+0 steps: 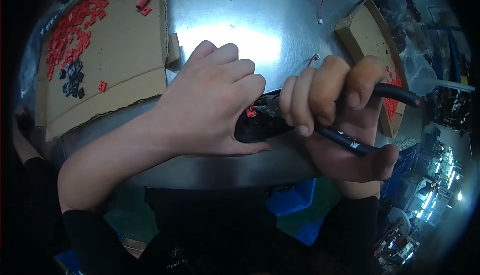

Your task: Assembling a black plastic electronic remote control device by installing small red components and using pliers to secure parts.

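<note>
My left hand [215, 92] is closed around a black part [250, 127], most of which its fingers and palm hide. A small red piece [251, 111] shows at the part's upper side. In my right hand [332, 97] is a pair of pliers with black-covered handles [345, 138], its fingers wrapped over one handle and the thumb beyond the other. The handles stand apart. The metal head of the pliers [273, 106] meets the black part beside the red piece; whether its jaws grip anything, I cannot tell.
On the left, a cardboard tray [132, 50] holds many small red pieces [75, 37] and some black ones [73, 77]. A second cardboard box [357, 27] with red pieces stands right. Short wires [314, 59] lie on the metal table [220, 5]. Below its edge is a blue bin [295, 202].
</note>
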`<state>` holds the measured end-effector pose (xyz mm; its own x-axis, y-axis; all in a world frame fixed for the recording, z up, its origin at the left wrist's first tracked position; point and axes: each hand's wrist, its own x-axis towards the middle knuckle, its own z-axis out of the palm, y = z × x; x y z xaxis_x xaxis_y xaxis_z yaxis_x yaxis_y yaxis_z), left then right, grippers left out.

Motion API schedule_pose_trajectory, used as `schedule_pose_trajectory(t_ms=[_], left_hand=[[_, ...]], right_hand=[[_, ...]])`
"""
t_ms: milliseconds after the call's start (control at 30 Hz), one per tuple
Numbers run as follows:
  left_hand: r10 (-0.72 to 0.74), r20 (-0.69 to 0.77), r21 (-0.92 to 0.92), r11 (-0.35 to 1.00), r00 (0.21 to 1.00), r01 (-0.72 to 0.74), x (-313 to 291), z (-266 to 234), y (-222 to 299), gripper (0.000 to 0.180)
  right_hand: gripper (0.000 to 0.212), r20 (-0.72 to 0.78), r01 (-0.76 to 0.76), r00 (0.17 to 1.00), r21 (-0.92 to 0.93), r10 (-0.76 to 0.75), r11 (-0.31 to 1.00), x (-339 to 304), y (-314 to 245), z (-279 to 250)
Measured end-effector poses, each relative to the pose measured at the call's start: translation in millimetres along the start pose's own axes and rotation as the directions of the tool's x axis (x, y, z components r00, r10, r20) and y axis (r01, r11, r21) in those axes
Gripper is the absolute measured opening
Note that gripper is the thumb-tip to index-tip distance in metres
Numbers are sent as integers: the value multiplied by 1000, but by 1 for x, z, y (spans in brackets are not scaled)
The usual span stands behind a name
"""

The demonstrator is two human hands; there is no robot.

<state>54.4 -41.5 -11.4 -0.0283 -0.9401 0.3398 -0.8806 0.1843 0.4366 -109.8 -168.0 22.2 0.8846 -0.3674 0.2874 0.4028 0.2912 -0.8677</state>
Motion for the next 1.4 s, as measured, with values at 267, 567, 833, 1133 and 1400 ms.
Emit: schedule_pose_trajectory(t_ms=[267,567,833,1133,1400], left_hand=[[6,-28,-17,1000,1000,-6,-1,3,-1,43],[-40,26,-74,996,999,41,0,2,0,35],[-97,113,28,995,989,94,-5,-2,-1,42],[-80,86,-3,997,993,81,-1,5,3,38],[-49,31,-58,997,998,51,-7,8,-5,38]], right_hand=[[55,-71,-60,995,63,65,996,2,0,3],[67,378,252,920,-356,-108,900,11,5,9],[47,451,454,851,-375,-269,808,5,30,12],[33,546,580,770,-381,-331,720,-9,25,13],[33,630,558,750,-436,-204,706,-3,14,15]])
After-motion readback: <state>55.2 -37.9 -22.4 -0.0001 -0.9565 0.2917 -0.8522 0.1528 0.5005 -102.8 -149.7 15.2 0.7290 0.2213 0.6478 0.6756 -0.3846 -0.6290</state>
